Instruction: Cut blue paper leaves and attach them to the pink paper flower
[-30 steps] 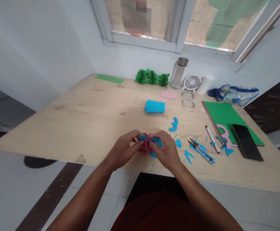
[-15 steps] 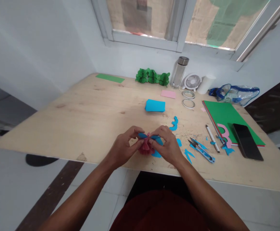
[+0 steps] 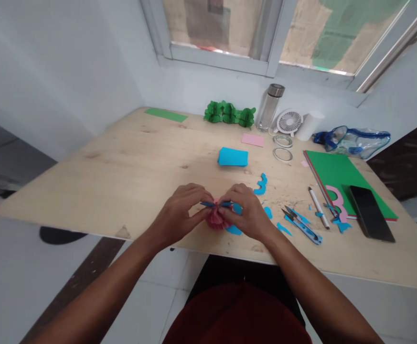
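Note:
A pink pleated paper piece (image 3: 217, 221) is held between my two hands near the table's front edge. My left hand (image 3: 184, 210) pinches it from the left, thumb below and fingers above. From the other side my right hand (image 3: 244, 211) pinches it as well. A narrow blue paper piece (image 3: 206, 204) sticks out at the top of the pink paper, partly hidden by my fingers. Blue paper (image 3: 234, 230) lies on the table under my right hand. Snips (image 3: 303, 224) rest to the right of that hand, among blue paper scraps (image 3: 283, 229).
Folded blue paper (image 3: 233, 156) lies ahead of my hands. Green paper honeycomb shapes (image 3: 229, 113), a bottle (image 3: 270, 107), a small fan (image 3: 289, 122) and tape rolls (image 3: 283, 154) stand behind. At right are a pen (image 3: 318, 207), a phone (image 3: 370, 213) and green sheets (image 3: 347, 172).
The blue pieces at the top of the pink paper now look flatter and narrower, and my fingers have closed further over them. The whole view has shifted slightly.

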Demonstrator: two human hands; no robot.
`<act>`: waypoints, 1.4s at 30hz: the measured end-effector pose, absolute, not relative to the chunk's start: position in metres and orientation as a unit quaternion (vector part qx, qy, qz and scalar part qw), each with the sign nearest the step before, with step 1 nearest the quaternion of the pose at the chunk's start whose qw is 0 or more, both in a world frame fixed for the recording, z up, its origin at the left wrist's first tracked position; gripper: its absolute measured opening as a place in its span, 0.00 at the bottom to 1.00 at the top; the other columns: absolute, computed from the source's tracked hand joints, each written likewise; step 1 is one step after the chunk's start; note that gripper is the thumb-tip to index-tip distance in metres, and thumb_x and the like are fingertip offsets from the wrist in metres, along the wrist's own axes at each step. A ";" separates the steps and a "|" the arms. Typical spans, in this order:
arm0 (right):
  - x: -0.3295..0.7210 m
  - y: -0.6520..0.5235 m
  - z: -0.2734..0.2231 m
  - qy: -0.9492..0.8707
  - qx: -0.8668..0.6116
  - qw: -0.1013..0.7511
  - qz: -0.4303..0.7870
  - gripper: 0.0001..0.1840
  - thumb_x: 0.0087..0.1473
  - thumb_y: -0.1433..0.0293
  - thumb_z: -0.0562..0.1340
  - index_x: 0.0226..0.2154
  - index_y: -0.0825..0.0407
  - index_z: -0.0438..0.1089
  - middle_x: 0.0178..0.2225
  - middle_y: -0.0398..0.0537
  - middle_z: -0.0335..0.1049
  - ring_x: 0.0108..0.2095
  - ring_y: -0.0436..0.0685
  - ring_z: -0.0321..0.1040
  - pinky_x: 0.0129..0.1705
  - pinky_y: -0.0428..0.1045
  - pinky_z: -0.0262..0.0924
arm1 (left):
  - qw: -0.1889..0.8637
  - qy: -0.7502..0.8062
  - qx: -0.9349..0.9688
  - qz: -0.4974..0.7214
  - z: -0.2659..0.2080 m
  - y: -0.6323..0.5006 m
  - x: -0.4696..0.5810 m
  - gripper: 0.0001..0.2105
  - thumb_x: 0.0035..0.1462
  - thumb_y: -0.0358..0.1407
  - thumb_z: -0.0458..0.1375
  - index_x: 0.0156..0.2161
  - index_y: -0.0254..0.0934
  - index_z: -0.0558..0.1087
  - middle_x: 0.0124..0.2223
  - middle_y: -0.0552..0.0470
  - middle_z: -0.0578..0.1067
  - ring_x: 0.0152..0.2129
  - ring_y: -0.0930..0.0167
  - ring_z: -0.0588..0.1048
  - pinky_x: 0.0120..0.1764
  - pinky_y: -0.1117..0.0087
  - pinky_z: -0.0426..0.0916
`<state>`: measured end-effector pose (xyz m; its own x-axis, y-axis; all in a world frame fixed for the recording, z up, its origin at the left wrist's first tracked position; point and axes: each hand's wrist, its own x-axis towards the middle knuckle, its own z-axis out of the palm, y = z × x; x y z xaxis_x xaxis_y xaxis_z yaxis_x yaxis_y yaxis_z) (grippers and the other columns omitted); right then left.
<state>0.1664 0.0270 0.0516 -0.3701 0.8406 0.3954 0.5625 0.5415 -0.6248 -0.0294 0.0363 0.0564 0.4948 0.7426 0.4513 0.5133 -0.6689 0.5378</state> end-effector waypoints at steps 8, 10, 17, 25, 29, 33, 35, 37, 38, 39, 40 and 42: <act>0.164 0.033 0.055 -0.822 -0.404 0.349 0.196 0.03 0.49 0.74 0.64 0.28 0.50 0.71 0.29 0.44 0.66 0.34 0.55 0.63 0.39 0.52 0.55 | 0.126 0.340 0.871 0.333 0.059 0.042 -0.033 0.03 0.55 0.33 0.56 0.33 0.41 0.73 0.33 0.52 0.77 0.36 0.67 0.73 0.45 0.60 0.65; 0.163 0.035 0.054 -0.825 -0.403 0.349 0.189 0.04 0.49 0.74 0.63 0.27 0.49 0.70 0.28 0.43 0.66 0.33 0.55 0.63 0.39 0.51 0.55 | 0.131 0.340 0.870 0.331 0.059 0.043 -0.033 0.04 0.55 0.33 0.56 0.32 0.41 0.73 0.32 0.52 0.77 0.35 0.67 0.73 0.46 0.59 0.64; 0.159 0.033 0.050 -0.824 -0.393 0.370 0.171 0.04 0.50 0.75 0.62 0.27 0.50 0.70 0.27 0.44 0.66 0.33 0.55 0.63 0.38 0.51 0.56 | 0.125 0.340 0.866 0.344 0.061 0.043 -0.031 0.05 0.54 0.32 0.55 0.29 0.40 0.73 0.30 0.51 0.76 0.35 0.67 0.73 0.45 0.59 0.64; 0.158 0.038 0.047 -0.783 -0.437 0.399 0.192 0.04 0.50 0.71 0.65 0.32 0.49 0.71 0.31 0.46 0.70 0.36 0.56 0.64 0.40 0.52 0.58 | 0.110 0.404 0.843 0.337 0.059 0.044 -0.037 0.06 0.55 0.36 0.56 0.38 0.43 0.74 0.37 0.51 0.78 0.43 0.63 0.71 0.49 0.56 0.62; 0.162 0.034 0.039 -0.781 -0.450 0.385 0.197 0.11 0.48 0.69 0.67 0.37 0.49 0.71 0.35 0.47 0.71 0.39 0.57 0.65 0.42 0.54 0.58 | 0.140 0.412 0.823 0.365 0.046 0.037 -0.036 0.09 0.55 0.37 0.57 0.42 0.43 0.72 0.42 0.50 0.77 0.44 0.63 0.71 0.49 0.57 0.64; 0.168 0.025 0.034 -0.767 -0.450 0.410 0.203 0.10 0.50 0.69 0.65 0.39 0.49 0.70 0.37 0.48 0.72 0.41 0.58 0.66 0.44 0.55 0.58 | 0.151 0.427 0.802 0.389 0.038 0.027 -0.035 0.11 0.55 0.36 0.57 0.45 0.43 0.70 0.44 0.49 0.76 0.45 0.64 0.71 0.49 0.57 0.66; 0.171 0.021 0.031 -0.755 -0.455 0.423 0.211 0.10 0.51 0.70 0.65 0.39 0.49 0.70 0.37 0.48 0.72 0.41 0.58 0.66 0.44 0.55 0.59 | 0.153 0.443 0.790 0.397 0.036 0.021 -0.035 0.12 0.55 0.36 0.57 0.46 0.43 0.70 0.45 0.50 0.76 0.45 0.64 0.72 0.48 0.58 0.66; 0.173 0.018 0.029 -0.740 -0.465 0.432 0.223 0.10 0.51 0.70 0.65 0.39 0.49 0.70 0.37 0.48 0.72 0.40 0.58 0.67 0.43 0.55 0.59 | 0.162 0.462 0.776 0.399 0.033 0.014 -0.035 0.12 0.56 0.36 0.57 0.46 0.43 0.69 0.45 0.50 0.75 0.44 0.65 0.73 0.47 0.60 0.67; 0.173 0.017 0.028 -0.733 -0.467 0.436 0.232 0.10 0.51 0.71 0.65 0.39 0.49 0.70 0.37 0.48 0.72 0.39 0.57 0.67 0.42 0.54 0.60 | 0.169 0.473 0.766 0.401 0.031 0.010 -0.034 0.12 0.56 0.36 0.57 0.46 0.43 0.69 0.45 0.50 0.75 0.44 0.65 0.73 0.46 0.61 0.68; 0.173 0.016 0.028 -0.727 -0.467 0.441 0.242 0.10 0.51 0.71 0.65 0.39 0.49 0.70 0.36 0.47 0.72 0.38 0.56 0.67 0.42 0.53 0.60 | 0.175 0.487 0.754 0.405 0.030 0.006 -0.033 0.11 0.56 0.36 0.57 0.46 0.43 0.69 0.44 0.51 0.75 0.43 0.66 0.73 0.46 0.62 0.68; 0.173 0.015 0.027 -0.722 -0.466 0.445 0.251 0.09 0.51 0.71 0.65 0.38 0.48 0.71 0.36 0.46 0.72 0.38 0.56 0.68 0.41 0.53 0.61 | 0.179 0.503 0.739 0.411 0.028 0.002 -0.032 0.11 0.56 0.37 0.57 0.45 0.43 0.69 0.44 0.51 0.76 0.42 0.66 0.74 0.45 0.62 0.69; 0.173 0.012 0.028 -0.713 -0.465 0.453 0.265 0.09 0.52 0.70 0.64 0.39 0.48 0.71 0.36 0.46 0.72 0.37 0.55 0.68 0.41 0.52 0.61 | 0.178 0.533 0.709 0.426 0.023 -0.007 -0.028 0.08 0.56 0.36 0.57 0.43 0.42 0.70 0.42 0.52 0.76 0.40 0.67 0.75 0.44 0.64 0.70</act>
